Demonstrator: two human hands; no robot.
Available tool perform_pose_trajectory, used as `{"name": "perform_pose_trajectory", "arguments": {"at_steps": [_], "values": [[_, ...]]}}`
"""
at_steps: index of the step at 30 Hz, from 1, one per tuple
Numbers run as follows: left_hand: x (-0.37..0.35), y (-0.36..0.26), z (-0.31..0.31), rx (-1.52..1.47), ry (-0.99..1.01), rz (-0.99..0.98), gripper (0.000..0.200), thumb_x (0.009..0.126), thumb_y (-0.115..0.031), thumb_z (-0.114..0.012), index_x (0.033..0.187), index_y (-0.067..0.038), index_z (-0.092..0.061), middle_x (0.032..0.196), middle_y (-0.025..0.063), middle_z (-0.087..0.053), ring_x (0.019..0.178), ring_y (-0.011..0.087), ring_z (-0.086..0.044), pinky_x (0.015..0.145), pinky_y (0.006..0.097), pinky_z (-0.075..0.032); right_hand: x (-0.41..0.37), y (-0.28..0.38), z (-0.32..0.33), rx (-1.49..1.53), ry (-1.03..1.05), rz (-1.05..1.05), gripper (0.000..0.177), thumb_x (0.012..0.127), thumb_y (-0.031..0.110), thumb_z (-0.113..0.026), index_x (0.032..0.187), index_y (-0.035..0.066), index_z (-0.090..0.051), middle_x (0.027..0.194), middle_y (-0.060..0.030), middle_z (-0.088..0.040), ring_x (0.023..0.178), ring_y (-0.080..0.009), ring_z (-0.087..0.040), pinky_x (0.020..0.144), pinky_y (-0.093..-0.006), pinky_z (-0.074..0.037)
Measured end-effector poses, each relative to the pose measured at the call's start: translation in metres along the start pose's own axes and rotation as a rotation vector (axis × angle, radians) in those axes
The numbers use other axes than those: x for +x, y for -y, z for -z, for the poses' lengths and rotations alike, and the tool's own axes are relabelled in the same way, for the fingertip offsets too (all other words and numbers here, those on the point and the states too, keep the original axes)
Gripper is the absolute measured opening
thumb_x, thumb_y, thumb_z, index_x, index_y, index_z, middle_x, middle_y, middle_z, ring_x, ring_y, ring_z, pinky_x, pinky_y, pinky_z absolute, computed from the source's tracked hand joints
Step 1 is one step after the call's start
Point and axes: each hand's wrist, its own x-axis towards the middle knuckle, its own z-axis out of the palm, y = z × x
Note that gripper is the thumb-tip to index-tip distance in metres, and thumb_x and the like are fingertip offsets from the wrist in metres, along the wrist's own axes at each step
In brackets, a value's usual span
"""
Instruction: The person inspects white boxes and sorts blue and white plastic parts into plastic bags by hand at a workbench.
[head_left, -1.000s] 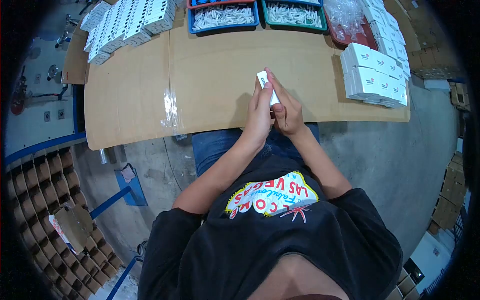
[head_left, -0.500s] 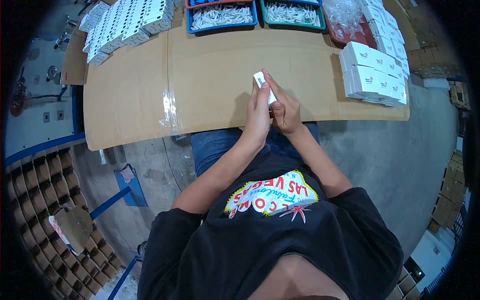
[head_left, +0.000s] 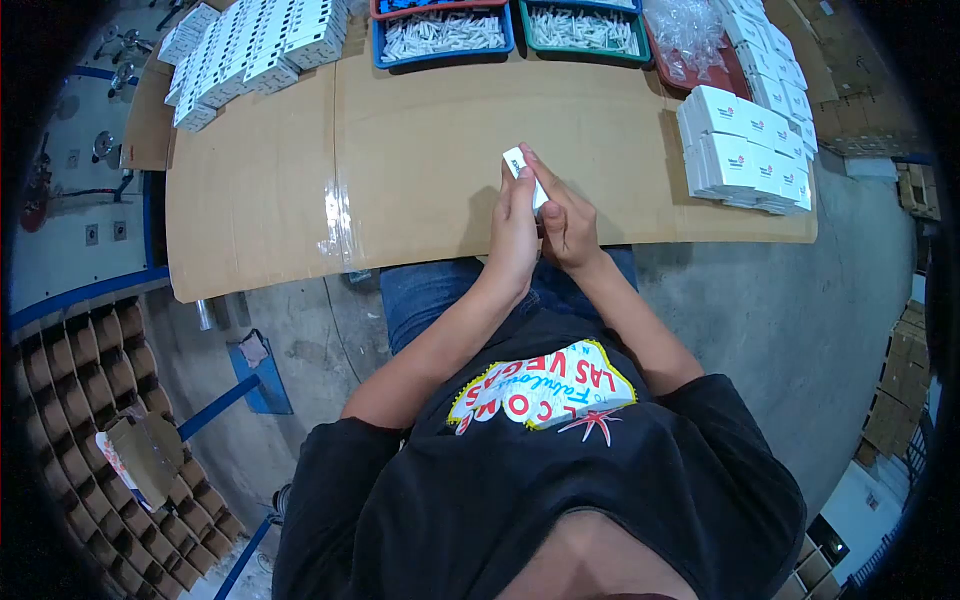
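A small white box [head_left: 517,161] with dark print on one side is pressed between my two hands, over the front edge of the cardboard-covered table [head_left: 420,150]. My left hand [head_left: 512,222] closes on it from the left, thumb along its near face. From the right, my right hand [head_left: 570,222] holds it too, fingers stretched up along its far side and thumb bent near its lower end. The palms and fingers cover much of the box.
Stacked white boxes stand at the back left [head_left: 255,50] and at the right [head_left: 745,150]. Along the back are a blue tray [head_left: 440,62] and a green tray [head_left: 590,55] of small white pieces, and a red tray [head_left: 735,80] of clear plastic bags.
The box and both hands have shifted very slightly in the picture, along with a small shift of the whole view. The grip looks the same.
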Motion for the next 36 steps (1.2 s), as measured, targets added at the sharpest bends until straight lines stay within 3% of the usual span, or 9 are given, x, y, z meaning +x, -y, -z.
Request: {"name": "perform_pose_trajectory", "arguments": {"at_steps": [1, 9, 11, 13, 17, 22, 24, 27, 36], "values": [[0.002, 0.004, 0.002, 0.029, -0.003, -0.018, 0.063, 0.102, -0.061, -0.046, 0.143, -0.014, -0.046, 0.108, 0.0007, -0.057, 0.096, 0.0116, -0.055, 0.082, 0.0291, -0.044, 0.000, -0.001, 0.000, 0.005, -0.002, 0.000, 0.056, 0.111, 0.039, -0.036, 0.144, -0.003, -0.052, 0.143, -0.0250, -0.057, 0.125, -0.0402, -0.062, 0.101, -0.0410, -0.052], [0.009, -0.006, 0.010, -0.037, 0.055, 0.064, 0.063, 0.103, -0.060, -0.044, 0.145, -0.013, -0.044, 0.112, 0.0027, -0.058, 0.103, 0.0141, -0.057, 0.088, 0.0309, -0.047, 0.006, 0.007, 0.000, 0.064, 0.037, -0.124, 0.063, 0.111, 0.047, -0.035, 0.146, -0.002, -0.051, 0.146, -0.0224, -0.056, 0.127, -0.0347, -0.062, 0.103, -0.0393, -0.049], [0.009, -0.009, 0.011, -0.063, 0.099, 0.128, 0.065, 0.103, -0.060, -0.044, 0.147, -0.012, -0.043, 0.113, 0.0035, -0.058, 0.106, 0.0154, -0.057, 0.091, 0.0317, -0.047, 0.006, 0.003, -0.004, 0.449, 0.003, -0.379, 0.071, 0.109, 0.056, -0.032, 0.150, 0.000, -0.048, 0.146, -0.0180, -0.057, 0.131, -0.0274, -0.057, 0.108, -0.0369, -0.044], [0.011, -0.002, 0.013, 0.081, 0.158, -0.130, 0.067, 0.103, -0.053, -0.052, 0.152, -0.008, -0.038, 0.123, 0.0072, -0.058, 0.116, 0.0185, -0.056, 0.099, 0.0341, -0.047, 0.010, 0.009, -0.003, 0.553, 0.004, -0.418, 0.074, 0.107, 0.059, -0.031, 0.152, 0.002, -0.046, 0.147, -0.0168, -0.056, 0.133, -0.0249, -0.054, 0.110, -0.0360, -0.042], [0.010, 0.001, 0.032, 0.364, 0.220, -0.287, 0.081, 0.100, -0.036, -0.066, 0.158, -0.003, -0.020, 0.139, 0.0163, -0.051, 0.131, 0.0272, -0.050, 0.112, 0.0432, -0.040, 0.014, 0.019, 0.012, 0.634, 0.132, -0.495, 0.079, 0.106, 0.063, -0.032, 0.155, 0.003, -0.042, 0.152, -0.0152, -0.050, 0.139, -0.0235, -0.046, 0.115, -0.0353, -0.036], [0.010, -0.012, 0.047, 0.221, 0.154, -0.279, 0.079, 0.090, -0.022, -0.079, 0.150, 0.000, -0.032, 0.136, 0.0177, -0.056, 0.126, 0.0258, -0.057, 0.110, 0.0418, -0.045, 0.007, 0.015, 0.011, 0.516, 0.136, -0.296, 0.068, 0.105, 0.046, -0.053, 0.156, 0.004, -0.040, 0.157, -0.0140, -0.045, 0.144, -0.0250, -0.043, 0.118, -0.0372, -0.032], [0.008, -0.016, 0.046, 0.228, 0.111, -0.365, 0.078, 0.088, -0.021, -0.081, 0.148, 0.000, -0.035, 0.135, 0.0177, -0.057, 0.124, 0.0254, -0.059, 0.108, 0.0411, -0.046, 0.007, 0.024, 0.016, 0.259, 0.249, -0.267, 0.071, 0.095, 0.023, -0.069, 0.157, 0.006, -0.038, 0.158, -0.0170, -0.045, 0.145, -0.0282, -0.044, 0.117, -0.0389, -0.035], [0.000, -0.020, 0.044, 0.278, 0.076, -0.464, 0.080, 0.085, -0.018, -0.084, 0.147, 0.000, -0.036, 0.137, 0.0165, -0.055, 0.126, 0.0243, -0.057, 0.109, 0.0402, -0.046, 0.003, 0.025, 0.014, 0.083, 0.301, -0.214, 0.079, 0.087, 0.006, -0.070, 0.158, 0.007, -0.035, 0.159, -0.0193, -0.042, 0.145, -0.0329, -0.045, 0.116, -0.0409, -0.038], [-0.004, -0.023, 0.041, 0.455, 0.084, -0.657, 0.096, 0.076, -0.017, -0.090, 0.150, -0.001, -0.032, 0.143, 0.0178, -0.052, 0.134, 0.0280, -0.053, 0.117, 0.0432, -0.039, -0.008, 0.026, -0.006, 0.227, 0.187, -0.301, 0.068, 0.100, 0.011, -0.054, 0.161, 0.004, -0.025, 0.162, -0.0208, -0.036, 0.145, -0.0373, -0.042, 0.115, -0.0412, -0.039]]}}
